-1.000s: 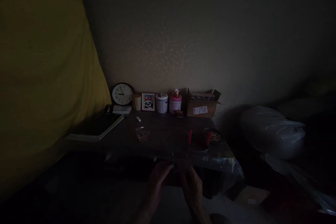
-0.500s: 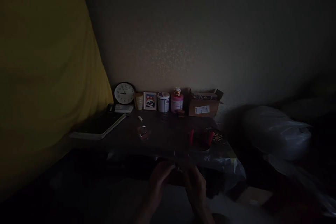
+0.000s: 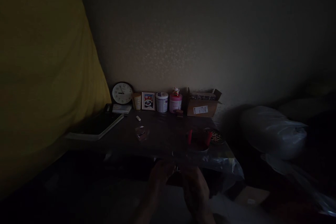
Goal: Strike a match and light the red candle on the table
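Observation:
Just in front of the table's near edge, my left hand (image 3: pixel 160 176) and my right hand (image 3: pixel 196 185) are held close together with their fingers curled inward. A small pale, shiny thing (image 3: pixel 177 168) shows between the fingertips; it is too dark and too small to name. Both hands look closed around it. Beyond them on the dark table (image 3: pixel 162 136) lies a clear packet (image 3: pixel 142 133) with something brownish inside. To the right stand two red upright pieces, one left (image 3: pixel 189 136) and one right (image 3: pixel 209 138), by a round dish (image 3: pixel 217 136) of thin pale sticks.
Along the wall stand a clock (image 3: pixel 122 93), a framed panda picture (image 3: pixel 148 101), a white tub (image 3: pixel 162 102), a pink-lidded tub (image 3: pixel 175 103) with a figurine on top, and an open cardboard box (image 3: pixel 202 106). Yellow cloth (image 3: pixel 47 59) hangs left; plastic bags (image 3: pixel 273 133) lie right.
The view has shifted slightly, so the table's things sit a little further left. My right hand has turned a little, its fingers curling more inward. Both hands stay together at the small thing.

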Available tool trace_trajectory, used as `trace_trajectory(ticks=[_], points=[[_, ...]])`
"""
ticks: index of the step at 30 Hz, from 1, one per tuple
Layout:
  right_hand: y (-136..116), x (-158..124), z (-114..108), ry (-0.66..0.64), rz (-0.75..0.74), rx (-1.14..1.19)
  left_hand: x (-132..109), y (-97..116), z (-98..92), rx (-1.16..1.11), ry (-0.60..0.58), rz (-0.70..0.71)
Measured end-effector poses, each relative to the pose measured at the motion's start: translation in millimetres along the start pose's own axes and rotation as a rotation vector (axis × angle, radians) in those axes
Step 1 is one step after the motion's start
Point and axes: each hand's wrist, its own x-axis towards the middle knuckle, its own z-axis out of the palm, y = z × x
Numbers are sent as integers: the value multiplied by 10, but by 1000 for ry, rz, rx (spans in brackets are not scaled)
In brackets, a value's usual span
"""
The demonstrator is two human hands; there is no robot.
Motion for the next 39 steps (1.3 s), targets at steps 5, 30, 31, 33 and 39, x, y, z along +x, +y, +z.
trace_trajectory(ticks=[5,30,31,33,39], points=[[427,63,89,54,245,-27,-25,16,-49,-1,-3,2],[424,350,-69,411,411,129,106,45,-1112,-8,176,-139],[435,349,-68,407,413,129,106,36,-1120,4,174,-132],[446,349,-74,387,421,135,98,30,-1128,13,171,-116],[448,360,-94,349,428,147,49,76,-1115,4,169,-79]])
